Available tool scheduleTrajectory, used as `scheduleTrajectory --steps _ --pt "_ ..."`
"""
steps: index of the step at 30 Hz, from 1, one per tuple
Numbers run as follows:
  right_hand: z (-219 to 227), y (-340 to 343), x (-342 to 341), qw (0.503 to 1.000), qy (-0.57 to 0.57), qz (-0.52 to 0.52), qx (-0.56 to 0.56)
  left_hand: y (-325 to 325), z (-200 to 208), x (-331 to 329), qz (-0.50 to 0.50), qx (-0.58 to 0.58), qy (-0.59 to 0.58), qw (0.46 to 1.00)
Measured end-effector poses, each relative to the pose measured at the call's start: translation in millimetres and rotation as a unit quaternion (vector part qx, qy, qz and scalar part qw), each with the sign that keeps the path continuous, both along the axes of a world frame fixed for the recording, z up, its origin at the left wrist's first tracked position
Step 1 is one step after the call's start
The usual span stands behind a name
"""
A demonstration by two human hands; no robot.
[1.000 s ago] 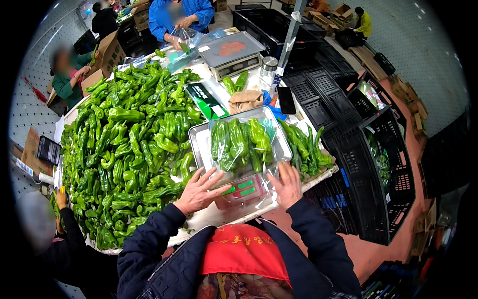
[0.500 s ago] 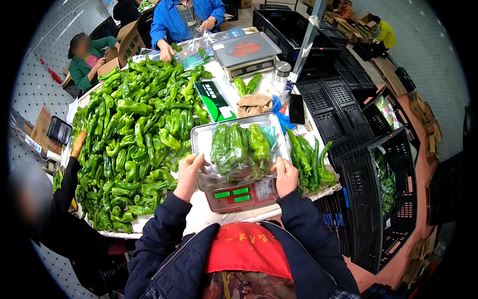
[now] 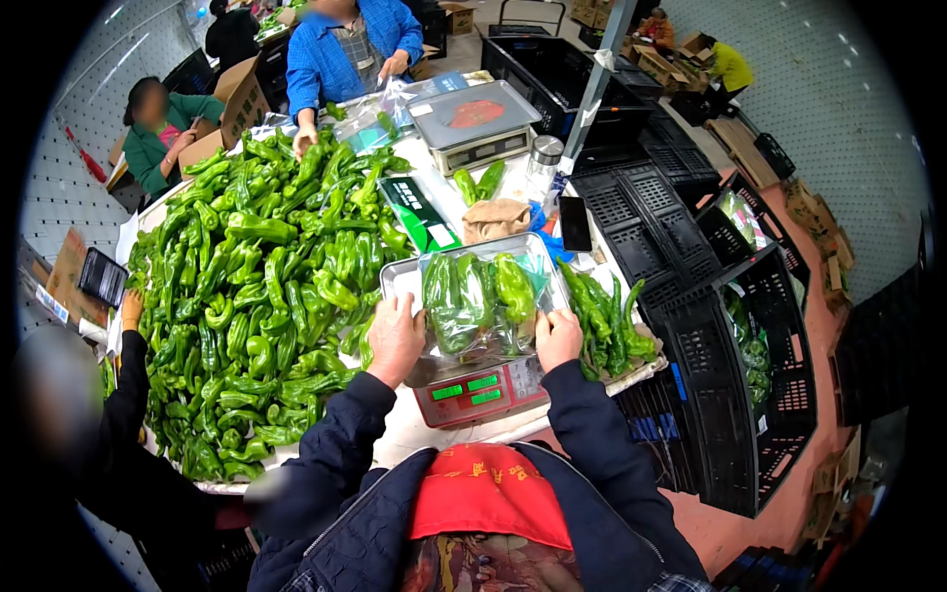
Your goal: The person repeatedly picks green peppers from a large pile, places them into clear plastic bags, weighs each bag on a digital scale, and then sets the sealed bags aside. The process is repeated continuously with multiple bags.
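Note:
A clear plastic bag of green peppers [image 3: 459,308] lies on the metal pan of the weighing scale [image 3: 562,284]. My left hand [image 3: 397,338] is closed on the bag's near left edge, fingers bent over the film. On the other side, my right hand [image 3: 558,338] pinches the bag's near right edge. Under the pan, the scale's red front [image 3: 478,395] shows lit green displays. Left of the scale spreads a big heap of loose green peppers [image 3: 247,296]. A smaller pile of long green peppers [image 3: 612,326] lies just right of it.
Beyond the pan lie a brown cloth [image 3: 495,219], a phone [image 3: 574,224], a green packet [image 3: 419,212] and a glass jar [image 3: 545,158]. A second scale [image 3: 473,113] stands farther back. Black crates [image 3: 651,227] line the right side. Co-workers reach in from left and far side.
My left hand has moved inward and up along the bag's left edge. My right hand has shifted slightly. The far co-worker's hand has moved down onto the pepper heap.

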State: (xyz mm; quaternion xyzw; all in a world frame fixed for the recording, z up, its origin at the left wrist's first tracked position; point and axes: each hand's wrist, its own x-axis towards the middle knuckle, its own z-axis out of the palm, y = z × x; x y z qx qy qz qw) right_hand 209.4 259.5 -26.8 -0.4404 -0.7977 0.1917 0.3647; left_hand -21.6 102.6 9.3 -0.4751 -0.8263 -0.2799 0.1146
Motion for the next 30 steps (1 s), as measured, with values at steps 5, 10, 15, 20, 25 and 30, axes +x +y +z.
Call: scheduleTrajectory --steps 5,10,15,20,25,30 --pt "0 -1 -5 1.0 -0.019 -0.024 0.006 21 65 32 -0.202 0.063 0.1 0.972" --pt "6 -2 5 0.998 -0.01 -0.059 0.031 61 56 71 -0.405 -0.068 0.099 0.906" --pt "34 -24 75 0.995 0.01 -0.092 0.048 62 45 67 -0.381 -0.083 0.145 0.91" --pt "38 -51 144 0.972 0.062 -0.095 -0.206 65 47 71 -0.383 -0.078 0.144 0.909" --pt "70 -56 68 0.989 0.123 0.006 -0.08 63 50 70 -0.396 -0.082 0.107 0.908" --pt "41 -28 -15 0.995 0.053 0.018 -0.082 49 35 53 -0.307 0.03 0.002 0.951"
